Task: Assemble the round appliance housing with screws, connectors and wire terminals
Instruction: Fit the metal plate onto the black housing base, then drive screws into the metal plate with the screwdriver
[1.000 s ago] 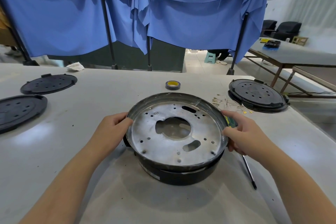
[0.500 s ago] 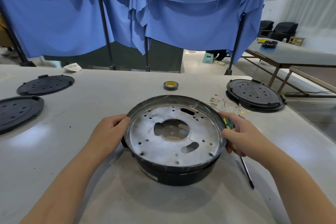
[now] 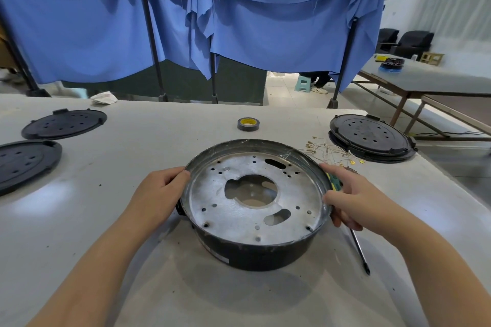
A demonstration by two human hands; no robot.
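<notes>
The round appliance housing (image 3: 255,252) stands in front of me on the table, a black shell with a silver perforated metal plate (image 3: 212,202) inside its rim. My left hand (image 3: 156,194) grips the housing's left rim with curled fingers. My right hand (image 3: 348,196) grips the right rim. A screwdriver (image 3: 358,247) with a green and yellow handle lies on the table under my right hand. A tangle of thin wires with yellow terminals (image 3: 329,152) lies just behind my right hand.
A roll of grey tape (image 3: 248,124) sits behind the housing. Two black round covers (image 3: 63,123) (image 3: 24,162) lie at the left, another black cover (image 3: 370,138) at the right. The table's right edge (image 3: 451,175) runs diagonally. Blue curtains hang behind.
Both hands keep their hold on the rim. The housing has tipped slightly toward me and turned a little; my view has shifted slightly.
</notes>
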